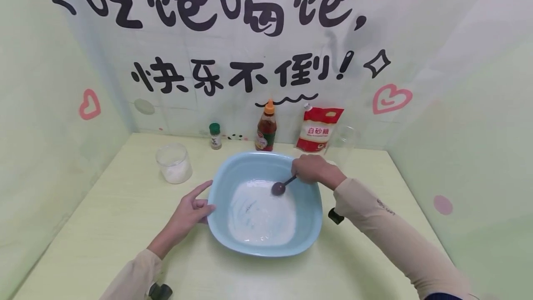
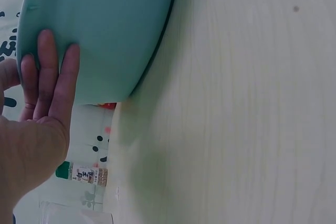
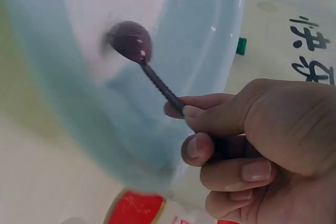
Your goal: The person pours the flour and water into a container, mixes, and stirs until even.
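Note:
A light blue plastic basin [image 1: 266, 250] stands on the table with a white, wet-looking substance [image 1: 270, 226] spread over its bottom. My right hand [image 1: 311, 168] is above the basin's far right rim and grips a dark spoon [image 1: 278, 189] by its handle. In the right wrist view the spoon's bowl [image 3: 132, 41] points down into the basin, slightly blurred; whether it touches the white substance I cannot tell. My left hand [image 1: 189, 212] holds the basin's left rim, thumb at the edge. Several of its fingers [image 2: 48, 72] lie against the outer wall in the left wrist view.
Behind the basin stand a green-capped shaker [image 1: 215, 136], a sauce bottle [image 1: 266, 131] with an orange cap, a red and white sugar pouch [image 1: 317, 129] and a clear glass vessel [image 1: 342, 145]. A clear jar [image 1: 175, 165] of white powder is at the left.

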A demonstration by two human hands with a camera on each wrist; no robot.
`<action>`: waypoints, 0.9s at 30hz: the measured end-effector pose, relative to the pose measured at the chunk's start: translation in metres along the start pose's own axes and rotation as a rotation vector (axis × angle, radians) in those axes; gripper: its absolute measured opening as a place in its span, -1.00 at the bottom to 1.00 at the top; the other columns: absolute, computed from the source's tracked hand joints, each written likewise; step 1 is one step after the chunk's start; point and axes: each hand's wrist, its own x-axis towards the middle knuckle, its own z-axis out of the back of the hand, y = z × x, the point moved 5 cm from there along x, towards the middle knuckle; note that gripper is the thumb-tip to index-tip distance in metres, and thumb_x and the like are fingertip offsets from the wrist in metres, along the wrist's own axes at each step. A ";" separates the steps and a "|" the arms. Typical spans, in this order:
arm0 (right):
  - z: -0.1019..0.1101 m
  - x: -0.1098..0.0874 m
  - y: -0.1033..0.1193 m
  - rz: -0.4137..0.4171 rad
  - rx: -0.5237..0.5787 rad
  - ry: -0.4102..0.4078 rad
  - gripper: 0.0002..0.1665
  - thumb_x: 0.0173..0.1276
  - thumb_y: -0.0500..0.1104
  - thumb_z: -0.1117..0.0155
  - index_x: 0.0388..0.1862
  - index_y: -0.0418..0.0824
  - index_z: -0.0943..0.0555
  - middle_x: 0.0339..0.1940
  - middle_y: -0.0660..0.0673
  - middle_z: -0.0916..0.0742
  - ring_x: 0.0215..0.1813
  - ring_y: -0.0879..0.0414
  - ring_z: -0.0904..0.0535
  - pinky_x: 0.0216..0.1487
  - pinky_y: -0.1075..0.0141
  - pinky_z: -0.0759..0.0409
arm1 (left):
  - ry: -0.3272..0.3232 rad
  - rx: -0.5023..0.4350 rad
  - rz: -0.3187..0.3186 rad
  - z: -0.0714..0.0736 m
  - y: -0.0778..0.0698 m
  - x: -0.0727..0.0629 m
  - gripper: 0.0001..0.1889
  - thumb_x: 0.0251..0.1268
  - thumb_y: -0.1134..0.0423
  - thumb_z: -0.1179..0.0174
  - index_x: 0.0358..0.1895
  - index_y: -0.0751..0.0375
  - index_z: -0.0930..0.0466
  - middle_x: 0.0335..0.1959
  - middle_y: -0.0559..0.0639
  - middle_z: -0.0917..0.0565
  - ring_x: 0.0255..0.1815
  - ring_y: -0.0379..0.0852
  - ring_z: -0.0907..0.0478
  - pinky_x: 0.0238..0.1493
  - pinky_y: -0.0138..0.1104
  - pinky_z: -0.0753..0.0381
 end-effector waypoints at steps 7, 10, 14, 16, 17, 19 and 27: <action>-0.012 0.022 0.047 0.162 -0.075 -0.053 -0.69 0.29 -0.18 -0.43 0.02 -0.02 -0.74 -0.16 -0.01 -0.77 -0.23 0.07 -0.55 -0.09 0.24 -0.60 | -0.011 0.003 -0.002 -0.002 0.002 0.002 -0.19 0.30 0.46 -0.19 0.58 0.28 0.00 -0.26 0.46 -0.73 -0.33 -0.07 -0.77 -0.29 -0.19 -0.77; -0.020 0.019 0.066 0.213 -0.071 -0.054 -0.69 0.29 -0.19 -0.43 0.02 0.03 -0.75 -0.14 0.03 -0.77 -0.21 0.10 -0.55 -0.08 0.26 -0.57 | -0.004 0.005 -0.002 -0.005 0.003 0.003 -0.19 0.30 0.46 -0.19 0.58 0.29 0.00 -0.32 0.37 -0.75 -0.38 -0.11 -0.76 -0.30 -0.21 -0.77; -0.032 0.004 0.083 0.241 -0.026 0.021 -0.68 0.29 -0.17 -0.43 0.00 0.12 -0.74 -0.18 0.11 -0.73 -0.22 0.15 -0.53 -0.13 0.31 -0.54 | -0.006 0.010 0.000 -0.006 0.002 0.004 -0.18 0.28 0.46 -0.19 0.58 0.30 0.00 -0.36 0.31 -0.76 -0.40 -0.13 -0.76 -0.31 -0.22 -0.77; -0.037 -0.005 0.088 0.260 -0.017 0.080 -0.69 0.30 -0.18 -0.42 -0.01 0.13 -0.74 -0.20 0.12 -0.72 -0.23 0.16 -0.53 -0.17 0.34 -0.53 | -0.013 0.010 0.004 -0.005 0.001 0.004 -0.18 0.28 0.46 -0.19 0.58 0.29 0.00 -0.35 0.33 -0.76 -0.41 -0.12 -0.76 -0.32 -0.23 -0.77; -0.039 -0.009 0.088 0.267 -0.021 0.106 -0.69 0.30 -0.19 -0.41 -0.02 0.13 -0.75 -0.22 0.12 -0.71 -0.24 0.17 -0.53 -0.19 0.35 -0.53 | -0.016 0.007 0.005 -0.004 0.001 0.003 -0.18 0.28 0.46 -0.19 0.58 0.29 -0.01 -0.34 0.35 -0.75 -0.41 -0.12 -0.76 -0.32 -0.23 -0.77; -0.041 -0.017 0.085 0.267 -0.031 0.145 -0.71 0.30 -0.22 -0.40 -0.05 0.11 -0.76 -0.24 0.11 -0.72 -0.26 0.18 -0.53 -0.21 0.36 -0.52 | -0.020 0.005 0.009 -0.003 0.001 0.003 -0.18 0.29 0.46 -0.20 0.58 0.28 -0.01 -0.32 0.38 -0.75 -0.40 -0.12 -0.76 -0.32 -0.22 -0.77; -0.028 -0.031 0.027 0.118 -0.086 0.142 -0.88 0.32 -0.25 -0.36 -0.25 -0.03 -0.73 -0.38 0.00 -0.67 -0.31 0.07 -0.51 -0.22 0.27 -0.55 | -0.026 0.022 0.013 0.001 -0.002 0.000 -0.18 0.30 0.45 -0.20 0.58 0.26 -0.01 -0.37 0.28 -0.76 -0.41 -0.12 -0.75 -0.33 -0.24 -0.76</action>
